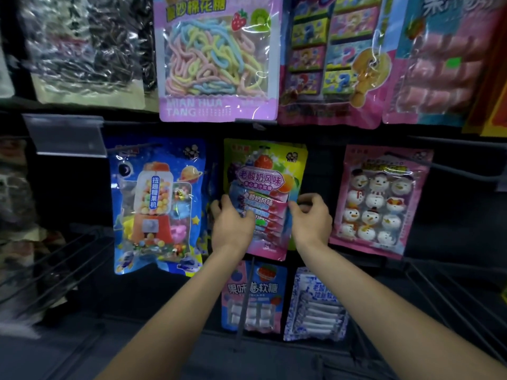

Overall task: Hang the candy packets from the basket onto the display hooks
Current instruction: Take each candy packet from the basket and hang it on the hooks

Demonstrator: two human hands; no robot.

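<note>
Centre of the middle display row: yellow-topped candy packet (264, 171), upright against the dark back panel. Cannot tell whether seated on a hook at the top. Seen through its clear window: long wrapped sticks in blue, pink and green, stacked at a slant. Gripped at the left edge by the left hand (233, 223), thumb on the front and fingers curled behind. Pinched at the right edge by the right hand (312, 215), fingers curled. Just left of it: blue gumball-machine packet (156, 207), holding small coloured balls behind a window. To the right, apart from it: pink snowman packet (378, 201), holding white snowman-head sweets in rows. Directly above: pink-bordered packet (219, 58), filled with tangled pastel ropes. Further left on the top row: clear bag (87, 50) of dark seeds. Below the held packet, side by side: pink-and-blue packet (255, 294) with white wrapped pieces, and white-and-blue packet (312, 305) with white wrapped sticks. In front of the pink-and-blue packet: bare hook wire (245, 305), projecting toward the camera. At far left: bare wire rods (55, 267).
</note>
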